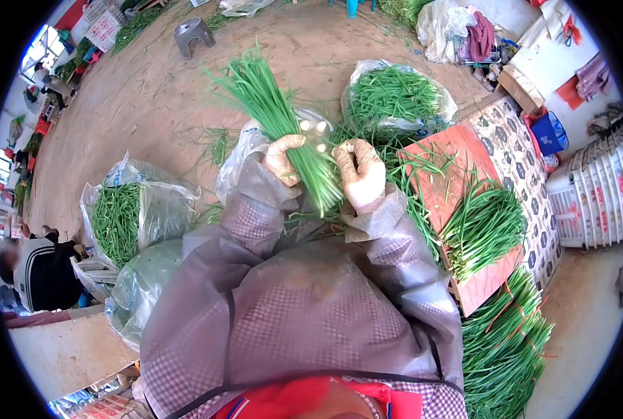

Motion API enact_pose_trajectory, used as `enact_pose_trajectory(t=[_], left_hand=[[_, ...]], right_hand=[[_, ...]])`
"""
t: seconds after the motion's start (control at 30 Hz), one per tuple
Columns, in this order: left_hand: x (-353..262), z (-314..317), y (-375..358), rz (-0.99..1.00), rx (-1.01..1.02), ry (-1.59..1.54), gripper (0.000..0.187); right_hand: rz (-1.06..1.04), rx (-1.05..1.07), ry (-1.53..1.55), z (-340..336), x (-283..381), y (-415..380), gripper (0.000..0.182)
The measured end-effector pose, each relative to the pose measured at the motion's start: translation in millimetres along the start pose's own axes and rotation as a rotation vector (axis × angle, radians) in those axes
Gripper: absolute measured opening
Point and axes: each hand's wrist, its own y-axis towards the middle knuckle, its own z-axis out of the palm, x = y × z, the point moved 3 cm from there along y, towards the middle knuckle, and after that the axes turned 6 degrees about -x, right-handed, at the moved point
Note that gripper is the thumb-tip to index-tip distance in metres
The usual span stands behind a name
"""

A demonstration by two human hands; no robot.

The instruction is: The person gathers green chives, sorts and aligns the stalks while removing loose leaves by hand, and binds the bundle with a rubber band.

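Observation:
My left hand [283, 159], in a pale glove, is wrapped round the middle of a bunch of garlic chives [259, 94]. The bunch slants, leafy tips up and to the left, the other ends down near my lap. Just right of those lower ends is my right hand [361, 174], also gloved. Its fingers are curled in against the thumb, and whatever lies between them, if anything, is hidden. On a red board [447, 150] to my right rests a loose pile of garlic chives [486, 223].
Tied chive bundles [503, 349] lie below the board. Bags of greens stand ahead [395, 94] and at left [116, 220]. A grey stool [193, 35] is on the floor, white crates [590, 192] at right. Another person [42, 272] sits at far left.

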Motion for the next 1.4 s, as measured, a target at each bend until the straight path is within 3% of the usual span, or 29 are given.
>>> enact_pose_trajectory(t=[0.07,0.1,0.17,0.3,0.37,0.4,0.43,0.5,0.57,0.63,0.7,0.77,0.83,0.9,0.97,1.03,1.1,1.13,1.23,1.27,1.3,1.4], left_hand=[[2.9,-0.1,2.2,0.072,-0.008,0.020,0.049],[0.8,5.4,2.6,0.072,-0.007,0.021,0.049],[-2.2,15.2,1.7,0.028,0.158,0.015,0.061],[-8.4,11.0,-2.8,0.027,0.126,0.006,0.069],[-10.6,6.4,-5.2,0.028,0.127,0.001,0.069],[-10.4,5.9,-5.7,0.024,0.122,0.047,0.068],[-9.1,6.5,-3.4,0.022,0.120,0.093,0.067],[-2.4,11.5,-1.7,0.025,0.087,0.140,0.064],[6.0,14.1,-2.2,0.025,0.055,0.189,0.060],[12.7,12.2,-3.3,-0.040,-0.086,0.312,0.050],[16.1,25.8,-6.9,-0.121,-0.062,0.275,0.042],[13.7,22.8,-8.0,-0.119,-0.128,0.389,0.041],[12.4,18.5,-6.6,-0.098,-0.108,0.377,0.039],[12.3,9.1,-6.2,-0.213,-0.206,0.313,0.038],[14.7,12.7,-6.2,-0.227,-0.186,0.200,0.031],[16.3,30.4,-3.2,-0.078,-0.275,0.077,0.027],[12.9,11.6,1.4,-0.057,-0.280,0.025,0.022],[9.6,-2.2,5.5,-0.001,-0.281,-0.011,0.019],[-1.3,-24.1,15.2,0.029,-0.326,-0.049,0.012],[-6.5,-17.8,14.3,0.071,-0.256,-0.056,0.011],[-10.9,-9.8,13.5,0.112,-0.184,-0.062,0.012],[-20.9,-13.0,16.0,0.124,-0.213,-0.100,0.012]], right_hand=[[0.269,0.107,0.473,6.4,-3.3,-4.3,0.009],[0.267,0.106,0.473,4.5,-4.7,-3.3,0.009],[0.541,0.060,0.655,-2.9,-18.8,-3.2,0.010],[0.565,-0.137,0.669,-35.8,-79.3,-8.2,0.015],[0.473,-0.104,0.378,-49.2,-130.8,-9.7,0.015],[0.290,0.099,-0.198,-57.0,-133.2,-7.4,0.025],[0.030,0.062,-0.494,-58.9,-132.3,-9.2,0.037],[0.206,0.172,-0.207,-47.8,-59.9,13.4,0.035],[0.171,0.184,0.116,-22.8,-28.9,27.1,0.031],[-0.160,0.229,0.074,-2.3,-0.7,42.4,0.031],[0.344,0.335,0.155,11.9,19.4,48.3,0.033],[0.251,0.295,0.188,21.9,10.2,50.3,0.023],[0.555,0.303,0.550,23.5,5.1,45.2,0.020],[0.623,0.186,0.669,21.3,0.7,40.5,0.015],[0.637,0.135,0.728,13.2,2.8,39.3,0.014],[0.649,0.114,0.691,3.4,8.4,37.4,0.015],[0.608,-0.035,0.905,-1.6,12.0,36.6,0.017],[0.525,-0.009,1.012,-0.3,-5.1,34.4,0.017],[0.569,0.063,1.394,-9.0,-26.1,24.1,0.016],[0.543,0.097,1.474,-13.5,-31.3,20.5,0.016],[0.496,0.164,1.518,-22.4,-24.1,19.0,0.016],[0.411,0.105,1.424,-47.9,-23.0,8.9,0.017]])
